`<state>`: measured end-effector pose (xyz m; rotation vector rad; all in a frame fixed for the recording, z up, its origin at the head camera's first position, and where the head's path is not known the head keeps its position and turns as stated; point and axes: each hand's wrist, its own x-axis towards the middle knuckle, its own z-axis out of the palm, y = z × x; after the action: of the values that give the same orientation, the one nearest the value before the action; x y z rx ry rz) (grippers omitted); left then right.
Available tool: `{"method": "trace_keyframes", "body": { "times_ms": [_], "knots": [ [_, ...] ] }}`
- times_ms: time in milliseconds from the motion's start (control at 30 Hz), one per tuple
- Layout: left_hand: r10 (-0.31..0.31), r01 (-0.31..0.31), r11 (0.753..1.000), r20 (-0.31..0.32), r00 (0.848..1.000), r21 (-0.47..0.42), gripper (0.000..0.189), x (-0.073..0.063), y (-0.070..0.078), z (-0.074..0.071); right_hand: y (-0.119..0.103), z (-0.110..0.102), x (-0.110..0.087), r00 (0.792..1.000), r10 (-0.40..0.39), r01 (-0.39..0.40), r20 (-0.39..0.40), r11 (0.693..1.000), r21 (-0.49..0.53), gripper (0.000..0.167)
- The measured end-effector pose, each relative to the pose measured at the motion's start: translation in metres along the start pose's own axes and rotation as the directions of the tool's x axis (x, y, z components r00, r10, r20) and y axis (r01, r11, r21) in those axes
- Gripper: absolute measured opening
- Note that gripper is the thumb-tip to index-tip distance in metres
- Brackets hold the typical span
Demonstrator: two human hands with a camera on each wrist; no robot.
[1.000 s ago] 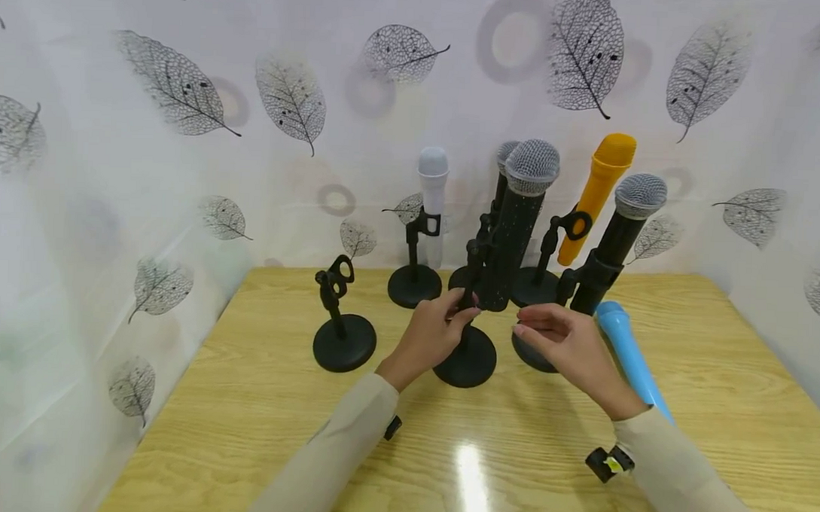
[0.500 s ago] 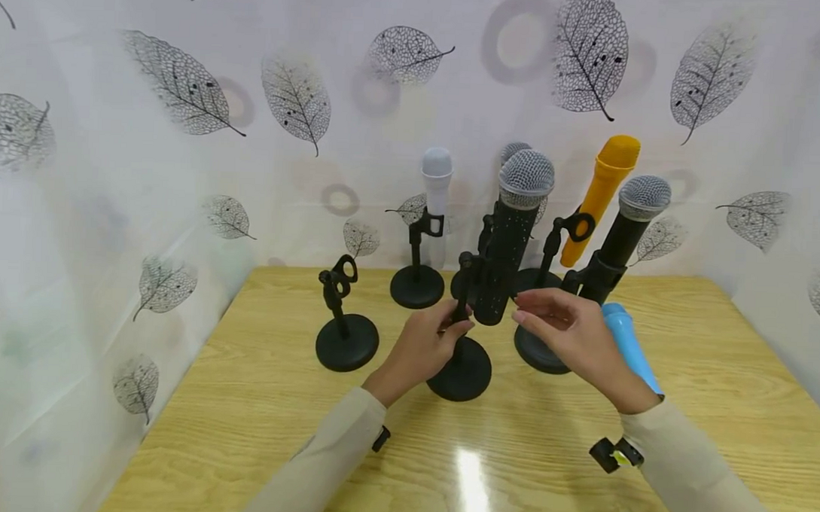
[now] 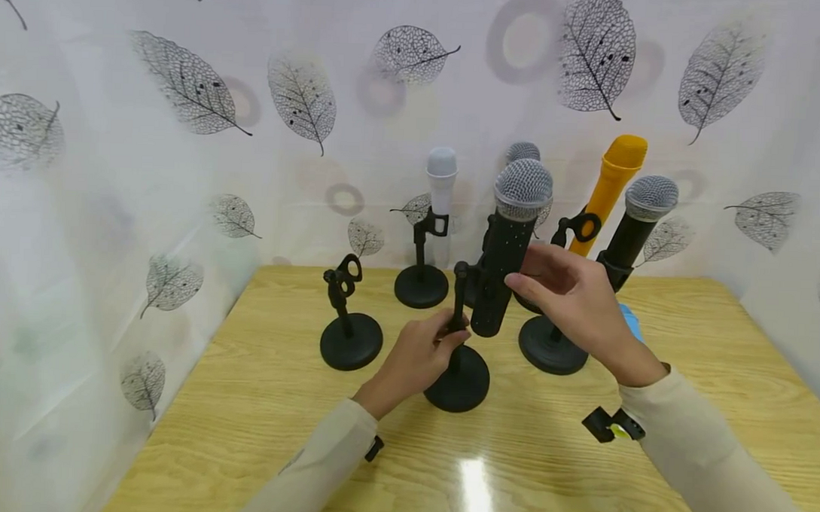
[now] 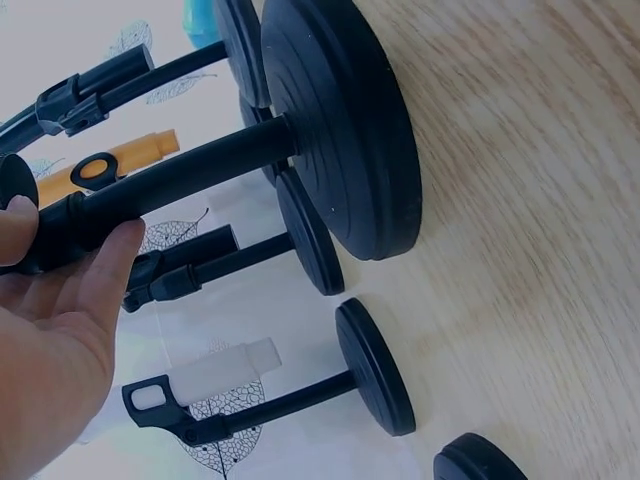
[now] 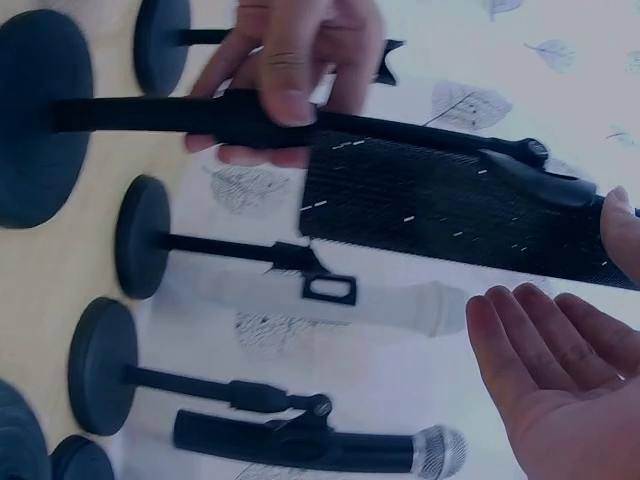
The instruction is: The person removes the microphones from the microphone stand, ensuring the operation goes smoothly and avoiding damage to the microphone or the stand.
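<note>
My left hand [image 3: 413, 358] grips the upright pole of a black microphone stand [image 3: 458, 382]; in the left wrist view, thumb and fingers wrap its pole [image 4: 190, 172]. A black microphone [image 3: 507, 248] with a silver mesh head sits tilted in that stand's clip. Beside this microphone is my right hand [image 3: 574, 303], its thumb at the body and its fingers fairly straight. In the right wrist view the fingers [image 5: 530, 335] lie apart from the speckled microphone body [image 5: 420, 212], while the thumb overlaps its end. The stand's base appears tilted in the left wrist view.
To the left stands a stand with a bare clip [image 3: 351, 342]. Behind are stands bearing a white microphone [image 3: 442, 182], an orange microphone [image 3: 612, 176] and a partly hidden black one [image 3: 524, 151]. Another black microphone [image 3: 631, 237] is at right, near a mostly covered blue microphone [image 3: 630, 322].
The held stand and its microphone have come slightly nearer to me with my left hand. My right hand has risen from beside the microphone's lower end to its middle.
</note>
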<state>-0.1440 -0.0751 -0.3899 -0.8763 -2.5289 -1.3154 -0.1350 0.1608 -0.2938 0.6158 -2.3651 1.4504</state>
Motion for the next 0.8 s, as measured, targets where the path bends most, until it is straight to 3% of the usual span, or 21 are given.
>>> {"method": "trace_keyframes", "body": {
  "times_ms": [300,533,800],
  "knots": [
    [-0.029,0.029,0.999,0.022,0.999,-0.027,0.017,-0.006,0.003,-0.004,-0.020,0.005,0.011,0.999,-0.032,0.030,0.030,0.998,0.063,0.033],
    [-0.047,0.048,0.998,0.018,0.999,-0.047,0.018,-0.010,0.002,-0.004,-0.023,0.008,0.013,0.997,-0.075,0.074,0.008,0.995,0.066,0.029],
    [-0.004,0.003,0.996,-0.002,1.000,-0.089,0.017,-0.013,0.001,-0.004,-0.028,0.013,0.014,0.991,-0.126,0.128,-0.050,0.991,0.033,0.030]
  ]
}}
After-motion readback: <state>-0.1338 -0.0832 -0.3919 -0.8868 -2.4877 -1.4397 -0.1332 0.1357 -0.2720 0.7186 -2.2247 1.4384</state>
